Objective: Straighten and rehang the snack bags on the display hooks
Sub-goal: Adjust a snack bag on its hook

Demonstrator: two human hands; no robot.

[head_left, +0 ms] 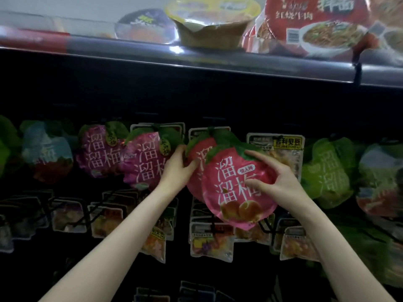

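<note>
Dark hook wall [218, 99], noodle bowls [209, 25] shelved above

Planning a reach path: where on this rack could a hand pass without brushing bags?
The dark back panel between the shelf edge and the hanging bags shows bare. The hook row is crowded: the purple bags, the pink bag held by the right hand, with the left hand alongside, and the green bag overlap or nearly touch.

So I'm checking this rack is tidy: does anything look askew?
Yes. The front pink peach-shaped snack bag tilts, gripped by the right hand; the left hand holds the pink bag behind.
</note>
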